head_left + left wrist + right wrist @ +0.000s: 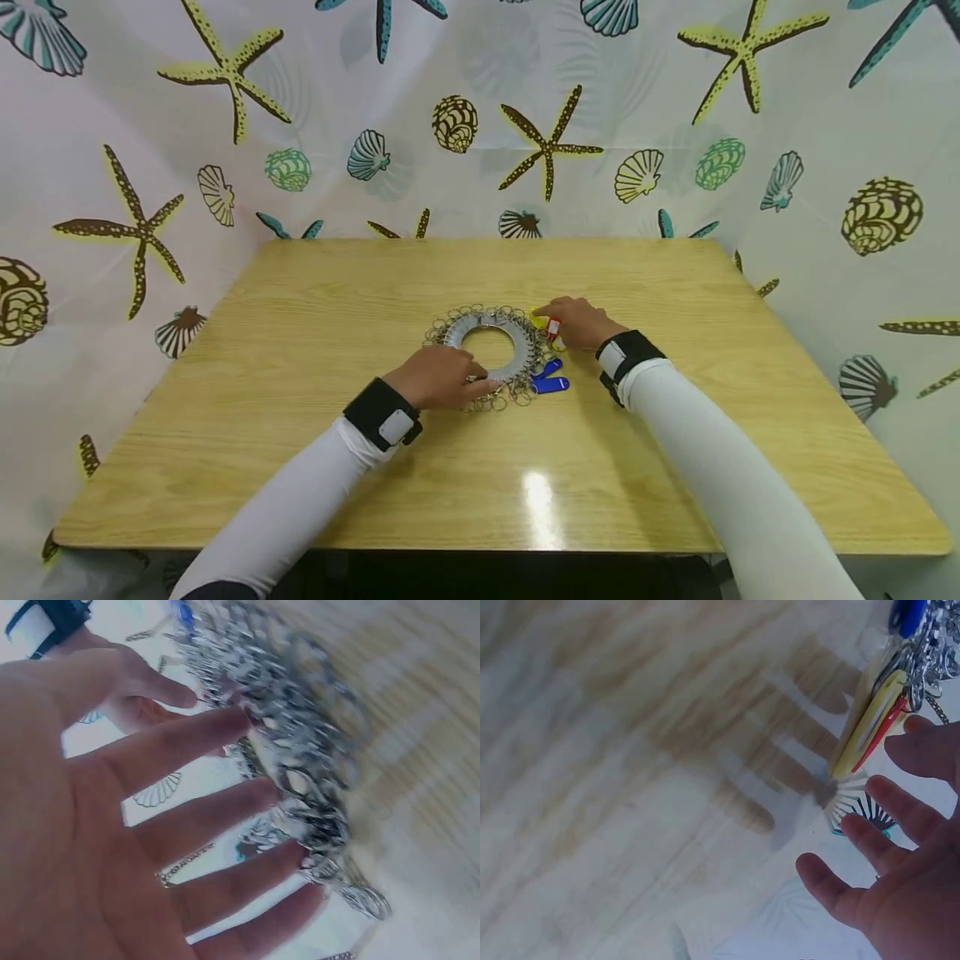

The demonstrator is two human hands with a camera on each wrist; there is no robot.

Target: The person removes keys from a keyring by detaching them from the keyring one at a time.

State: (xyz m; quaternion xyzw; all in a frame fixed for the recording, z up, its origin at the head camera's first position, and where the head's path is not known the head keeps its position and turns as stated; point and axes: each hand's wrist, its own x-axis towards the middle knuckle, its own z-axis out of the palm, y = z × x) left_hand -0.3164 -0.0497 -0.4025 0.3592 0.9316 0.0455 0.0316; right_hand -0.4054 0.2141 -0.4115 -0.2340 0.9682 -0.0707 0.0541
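Note:
A flat grey ring (522,350) lies on the table, its outer edge crowded with metal split rings (300,712). My left hand (442,377) reaches over its near left side; in the left wrist view the fingers are extended, fingertips right at the split rings. On the right side, coloured key tags fan outward: two blue tags (551,385), a red tag (553,327) and yellow tags (862,727). Over the red and yellow tags is my right hand (583,323), its fingers spread in the right wrist view, with the thumb and index finger nearest the tags.
The wooden table (300,467) extends on both sides of the ring, with its front edge close to me. A white curtain (465,192) printed with starfish and shells hangs behind it and at both sides. Light glares off the tabletop near the front.

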